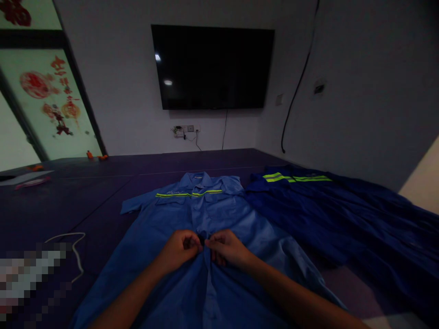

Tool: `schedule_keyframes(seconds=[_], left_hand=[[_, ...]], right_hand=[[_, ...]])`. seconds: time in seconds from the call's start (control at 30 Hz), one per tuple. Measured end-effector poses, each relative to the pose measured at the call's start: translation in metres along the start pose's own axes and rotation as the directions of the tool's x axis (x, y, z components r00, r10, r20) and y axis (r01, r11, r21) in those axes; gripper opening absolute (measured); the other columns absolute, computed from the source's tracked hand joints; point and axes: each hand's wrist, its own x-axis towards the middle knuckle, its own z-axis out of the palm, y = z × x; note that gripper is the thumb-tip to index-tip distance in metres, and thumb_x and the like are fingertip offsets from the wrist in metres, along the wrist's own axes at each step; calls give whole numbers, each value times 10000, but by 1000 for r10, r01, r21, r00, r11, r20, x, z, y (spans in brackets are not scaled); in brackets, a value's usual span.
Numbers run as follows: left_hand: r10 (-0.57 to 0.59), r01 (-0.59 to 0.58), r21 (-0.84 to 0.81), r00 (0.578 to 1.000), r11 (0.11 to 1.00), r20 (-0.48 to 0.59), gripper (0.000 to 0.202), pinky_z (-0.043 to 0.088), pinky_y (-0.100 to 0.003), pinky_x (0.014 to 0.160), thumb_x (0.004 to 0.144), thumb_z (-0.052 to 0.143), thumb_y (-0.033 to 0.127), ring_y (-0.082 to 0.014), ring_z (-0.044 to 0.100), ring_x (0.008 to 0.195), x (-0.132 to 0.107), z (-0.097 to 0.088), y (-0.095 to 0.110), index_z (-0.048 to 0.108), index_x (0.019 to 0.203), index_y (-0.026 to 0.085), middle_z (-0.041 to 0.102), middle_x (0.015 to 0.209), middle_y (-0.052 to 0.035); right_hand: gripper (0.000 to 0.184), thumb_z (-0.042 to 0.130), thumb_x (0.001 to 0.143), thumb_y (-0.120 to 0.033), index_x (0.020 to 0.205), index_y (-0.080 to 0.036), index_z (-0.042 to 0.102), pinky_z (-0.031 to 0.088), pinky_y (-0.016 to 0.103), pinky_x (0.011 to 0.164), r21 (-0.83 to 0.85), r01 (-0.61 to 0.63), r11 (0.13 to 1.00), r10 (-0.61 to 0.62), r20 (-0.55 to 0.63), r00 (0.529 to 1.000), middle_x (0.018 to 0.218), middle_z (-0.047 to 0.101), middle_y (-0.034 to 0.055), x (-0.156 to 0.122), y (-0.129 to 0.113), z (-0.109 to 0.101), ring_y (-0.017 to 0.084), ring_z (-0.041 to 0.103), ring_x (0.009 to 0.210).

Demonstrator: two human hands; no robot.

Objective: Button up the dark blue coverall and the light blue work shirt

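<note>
A light blue short-sleeved work shirt (233,219) with a yellow-green stripe across its chest lies spread out, collar pointing away from me. Both hands meet at its front placket, a little below the chest pockets. My left hand (185,246) pinches the placket edge from the left. From the right, my right hand (226,246) pinches the opposite edge, its fingertips close to the left ones. A small dark gap shows between the fingertips. Buttons run along the placket above the hands; whether a button is between my fingers is hidden.
A darker blue garment (295,205) with yellow-green bands lies on the right, against the shirt. On the purple floor (103,187), a white cable (78,256) curls at left beside a blurred-out patch. A television (212,68) hangs on the far wall; a black cable (298,87) dangles right of it.
</note>
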Motion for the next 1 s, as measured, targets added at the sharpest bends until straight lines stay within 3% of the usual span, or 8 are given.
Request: schedule_keyframes(seconds=[0.2, 0.37, 0.5, 0.77, 1.0], left_hand=[[-7, 15, -87, 996, 996, 88, 81, 400, -202, 504, 619, 531, 171, -83, 504, 500, -1, -2, -1, 542, 684, 123, 546, 565, 17], [-2, 5, -35, 997, 999, 80, 136, 380, -198, 495, 654, 563, 255, -76, 488, 475, 0, -2, -1, 528, 683, 126, 530, 527, 27], [23, -22, -10, 996, 1000, 81, 98, 370, -199, 509, 627, 561, 209, -76, 484, 491, 1, -3, -6, 536, 676, 129, 532, 542, 29], [72, -73, 26, 996, 997, 43, 105, 366, -193, 545, 569, 527, 102, -80, 486, 551, 1, -3, -12, 560, 665, 130, 555, 603, 20], [140, -133, 227, 990, 965, -18, 121, 370, -184, 538, 612, 512, 139, -81, 489, 551, -4, 0, -3, 602, 693, 124, 577, 619, 5]], right_hand=[[220, 396, 677, -323, 601, -143, 499, 291, 163, 299, 57, -25, 998, 25, 9, 1000, 433, 529, -25, 3, 2, 0, 67, 431, 302], [88, 472, 627, -217, 649, -144, 516, 303, 144, 324, -28, -7, 1000, 7, 3, 1000, 442, 517, -61, 1, 5, 0, 45, 422, 318], [63, 500, 603, -138, 662, -149, 519, 309, 135, 330, -60, 3, 998, -2, 14, 1000, 458, 527, -66, -1, 4, 0, 42, 431, 329], [38, 575, 617, -172, 629, -146, 550, 311, 142, 332, -128, 62, 990, -65, -18, 998, 456, 522, -52, -1, 4, 0, 49, 434, 349], [40, 585, 615, -163, 600, -142, 554, 308, 144, 357, -135, 106, 985, -111, -34, 993, 461, 526, -48, -2, 2, 1, 44, 432, 371]])
